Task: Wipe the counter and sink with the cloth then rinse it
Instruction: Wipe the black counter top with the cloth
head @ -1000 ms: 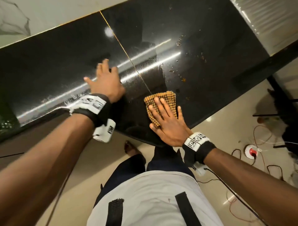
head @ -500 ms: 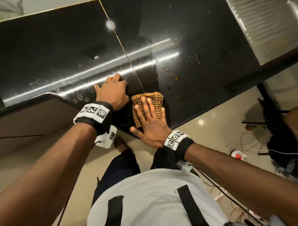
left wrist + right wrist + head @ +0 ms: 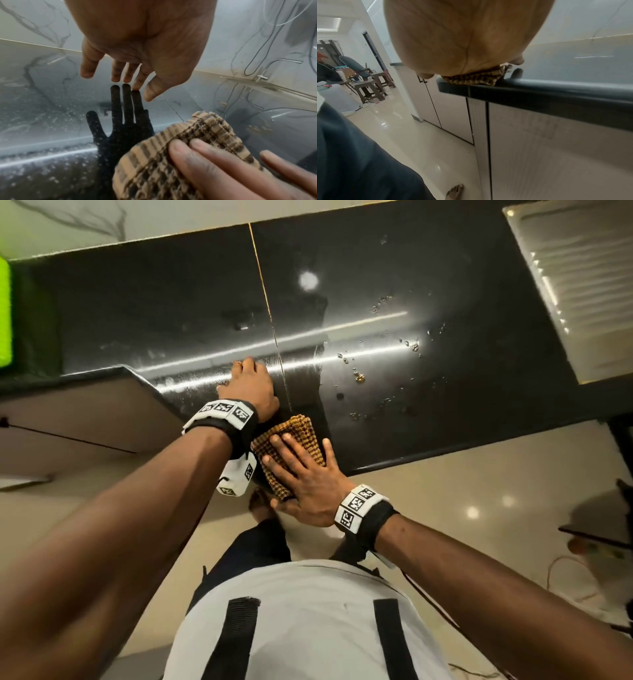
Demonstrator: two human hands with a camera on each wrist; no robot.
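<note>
A brown checked cloth lies on the black glossy counter at its front edge. My right hand presses flat on the cloth with straight, spread fingers; the cloth's near end hangs just over the edge. My left hand rests on the counter just beyond and left of the cloth, fingertips touching the surface, holding nothing. In the left wrist view the cloth sits under the right hand's fingers. Crumbs and droplets dot the counter to the right.
The steel sink's ribbed drainboard is at the far right. A marble backsplash runs behind the counter. The counter steps back at the left, above beige cabinets. Stools and cables are on the floor.
Both hands have drawn toward the counter's front edge and to the left. The cloth slid with the right hand until it overhangs the edge; the left hand now lies close beside it.
</note>
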